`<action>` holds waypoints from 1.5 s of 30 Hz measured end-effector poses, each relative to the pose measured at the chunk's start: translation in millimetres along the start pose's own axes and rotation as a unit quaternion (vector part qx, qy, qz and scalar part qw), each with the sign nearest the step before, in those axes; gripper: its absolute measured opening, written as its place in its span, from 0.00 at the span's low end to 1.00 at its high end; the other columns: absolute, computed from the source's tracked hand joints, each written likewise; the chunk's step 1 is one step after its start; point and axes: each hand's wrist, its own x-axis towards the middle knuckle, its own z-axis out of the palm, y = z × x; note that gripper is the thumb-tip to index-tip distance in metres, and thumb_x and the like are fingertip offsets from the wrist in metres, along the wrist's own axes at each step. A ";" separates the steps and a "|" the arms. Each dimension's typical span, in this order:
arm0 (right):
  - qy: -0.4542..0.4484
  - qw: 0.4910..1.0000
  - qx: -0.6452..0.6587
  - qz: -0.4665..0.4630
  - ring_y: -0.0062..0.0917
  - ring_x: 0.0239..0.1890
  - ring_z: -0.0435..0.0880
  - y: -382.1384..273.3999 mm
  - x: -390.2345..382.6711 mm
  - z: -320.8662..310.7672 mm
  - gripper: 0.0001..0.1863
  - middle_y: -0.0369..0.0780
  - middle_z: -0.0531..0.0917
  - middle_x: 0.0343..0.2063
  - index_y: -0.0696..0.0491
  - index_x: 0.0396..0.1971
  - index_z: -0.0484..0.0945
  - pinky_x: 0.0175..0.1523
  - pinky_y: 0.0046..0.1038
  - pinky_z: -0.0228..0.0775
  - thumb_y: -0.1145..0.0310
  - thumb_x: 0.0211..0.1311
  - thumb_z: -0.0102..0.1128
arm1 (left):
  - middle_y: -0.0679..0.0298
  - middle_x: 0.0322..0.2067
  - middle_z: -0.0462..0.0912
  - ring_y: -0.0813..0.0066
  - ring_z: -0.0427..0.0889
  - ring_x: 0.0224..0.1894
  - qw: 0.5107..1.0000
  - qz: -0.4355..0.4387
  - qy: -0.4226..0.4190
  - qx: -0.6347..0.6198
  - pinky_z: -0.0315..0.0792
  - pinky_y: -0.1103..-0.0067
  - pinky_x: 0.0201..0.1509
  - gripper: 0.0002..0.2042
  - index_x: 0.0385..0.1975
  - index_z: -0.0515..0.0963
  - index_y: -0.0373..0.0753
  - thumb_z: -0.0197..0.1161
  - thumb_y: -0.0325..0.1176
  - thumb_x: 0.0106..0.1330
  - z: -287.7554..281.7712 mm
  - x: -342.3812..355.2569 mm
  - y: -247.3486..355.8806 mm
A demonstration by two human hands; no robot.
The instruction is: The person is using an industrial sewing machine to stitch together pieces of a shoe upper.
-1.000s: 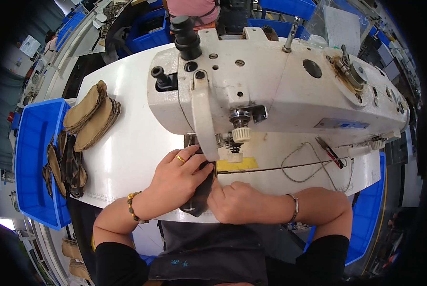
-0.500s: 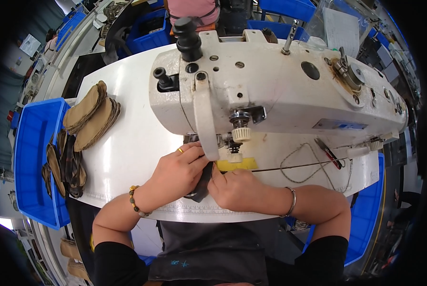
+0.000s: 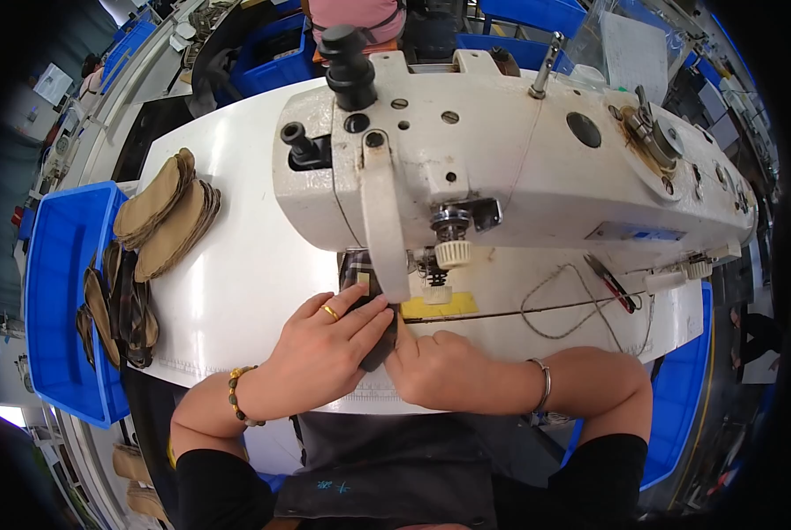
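Note:
A dark fabric piece (image 3: pixel 380 346) with a plaid far end and a small tan tab lies under the head of the white sewing machine (image 3: pixel 510 159). My left hand (image 3: pixel 318 349) rests on it with the fingers stretched out and lying flat, close to the machine's light lever arm. At the fabric's right edge is my right hand (image 3: pixel 444 367), its fingers curled and thumb side pressed against the cloth. The needle area is mostly hidden behind the machine head. A yellow plate (image 3: pixel 448 306) lies just beyond my right hand.
Tan shaped fabric pieces (image 3: pixel 170 221) are stacked at the left of the white table (image 3: pixel 254 185). A blue bin (image 3: pixel 68 291) stands at the left edge, with dark plaid pieces (image 3: pixel 132 305) over its rim. Small thread snips (image 3: pixel 609 281) and a looped cord (image 3: pixel 550 334) lie right.
My left hand has moved nearer to me, its fingers straighter. More of the fabric's plaid end and the tan tab now show. My right hand has shifted slightly toward me.

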 end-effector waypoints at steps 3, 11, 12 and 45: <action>-0.001 1.000 -0.013 -0.008 0.17 0.15 0.74 -2.4 -0.6 -1.6 0.07 0.56 0.86 0.33 0.58 0.22 0.78 0.18 0.19 0.61 0.70 0.44 0.57 | 0.59 0.55 0.80 0.57 0.75 0.63 0.999 0.001 -0.001 -0.050 0.73 0.66 0.61 0.29 0.54 0.77 0.36 0.67 0.27 0.45 1.5 1.0 -2.3; 0.029 0.999 -0.016 -0.035 0.20 0.14 0.75 -3.9 -2.0 1.4 0.11 0.59 0.84 0.29 0.62 0.22 0.80 0.18 0.21 0.62 0.68 0.46 0.58 | 0.56 0.55 0.80 0.57 0.76 0.60 0.993 0.006 0.034 -0.115 0.73 0.69 0.62 0.27 0.52 0.78 0.35 0.69 0.32 0.48 8.3 2.7 -6.8; 0.029 0.999 -0.016 -0.036 0.20 0.14 0.75 -3.9 -2.2 1.2 0.11 0.59 0.84 0.29 0.62 0.22 0.80 0.18 0.21 0.62 0.68 0.46 0.58 | 0.56 0.55 0.79 0.57 0.76 0.61 0.997 0.020 0.002 -0.079 0.72 0.68 0.63 0.29 0.53 0.77 0.35 0.69 0.32 0.46 10.1 3.0 -5.6; 0.042 0.999 0.025 0.000 0.25 0.20 0.81 19.5 6.4 15.3 0.12 0.51 0.84 0.27 0.63 0.28 0.81 0.19 0.24 0.70 0.70 0.45 0.58 | 0.63 0.47 0.84 0.68 0.80 0.51 0.995 0.023 0.092 -0.013 0.69 0.64 0.65 0.20 0.45 0.81 0.39 0.68 0.29 0.49 26.3 16.9 -28.0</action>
